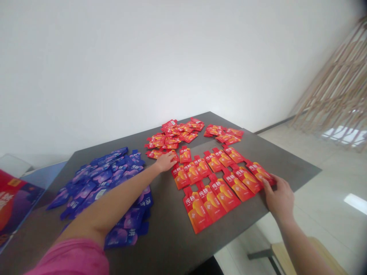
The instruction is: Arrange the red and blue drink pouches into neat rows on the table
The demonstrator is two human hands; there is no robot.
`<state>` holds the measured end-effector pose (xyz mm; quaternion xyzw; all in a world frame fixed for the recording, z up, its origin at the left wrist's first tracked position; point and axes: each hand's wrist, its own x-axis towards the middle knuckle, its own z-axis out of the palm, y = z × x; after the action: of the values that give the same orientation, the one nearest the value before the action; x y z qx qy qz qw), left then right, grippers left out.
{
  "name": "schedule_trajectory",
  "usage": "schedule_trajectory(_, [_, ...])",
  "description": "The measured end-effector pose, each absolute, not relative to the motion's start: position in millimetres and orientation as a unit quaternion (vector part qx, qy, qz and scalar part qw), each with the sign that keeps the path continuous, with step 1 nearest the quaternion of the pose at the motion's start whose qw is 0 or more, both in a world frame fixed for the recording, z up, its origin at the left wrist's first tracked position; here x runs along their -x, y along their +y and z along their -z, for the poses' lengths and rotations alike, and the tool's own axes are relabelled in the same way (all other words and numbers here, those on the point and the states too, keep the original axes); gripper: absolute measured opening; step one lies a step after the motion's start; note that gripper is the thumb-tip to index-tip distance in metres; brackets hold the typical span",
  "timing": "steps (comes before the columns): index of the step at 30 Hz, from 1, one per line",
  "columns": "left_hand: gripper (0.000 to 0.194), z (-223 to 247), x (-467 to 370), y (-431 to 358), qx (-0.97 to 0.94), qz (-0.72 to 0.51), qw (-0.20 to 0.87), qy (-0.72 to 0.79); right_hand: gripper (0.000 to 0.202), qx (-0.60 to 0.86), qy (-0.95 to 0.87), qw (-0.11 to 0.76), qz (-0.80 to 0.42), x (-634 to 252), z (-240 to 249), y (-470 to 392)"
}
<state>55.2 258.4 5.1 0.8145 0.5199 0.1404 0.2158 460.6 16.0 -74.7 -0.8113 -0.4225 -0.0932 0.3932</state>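
Flat red pouches (197, 209) with orange fruit pictures lie in two slanting rows on the dark table. My right hand (280, 196) is at the right end of the front row. Its thumb rests on the face of the last red pouch (259, 172), and its fingers close at the pouch's edge. Beyond the back row, my left hand (166, 162) has its fingers drawn together on a red pouch (172, 152) at the near edge of a loose heap. Part of that pouch is hidden by the fingers. Close by lies a single red pouch (185, 154).
Loose red pouches form a larger heap (174, 133) and a smaller one (225, 133) toward the back of the table (169, 233). Purple-blue pouches (100, 177) are piled under my left forearm. A printed box (17, 206) stands at far left, a stool (309, 256) below right.
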Motion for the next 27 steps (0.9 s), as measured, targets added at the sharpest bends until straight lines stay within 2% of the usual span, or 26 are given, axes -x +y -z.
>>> schedule_trajectory(7, [0.046, -14, -78, 258, -0.888, -0.057, 0.111, 0.442, 0.062, 0.808, -0.431, 0.39, 0.1, -459, 73, 16])
schedule_trajectory(13, [0.041, -9, -93, 269, -0.923, 0.033, 0.077, 0.376, 0.063, 0.808, -0.429, 0.391, 0.099, -459, 72, 16])
schedule_trajectory(21, [0.042, 0, -98, 267, -0.915, 0.011, 0.01, 0.404, 0.061, 0.809, -0.429, 0.389, 0.101, -459, 74, 16])
schedule_trajectory(27, [0.046, -13, -72, 303, -0.864, -0.048, -0.063, 0.498, 0.061, 0.81, -0.431, 0.385, 0.098, -460, 74, 16])
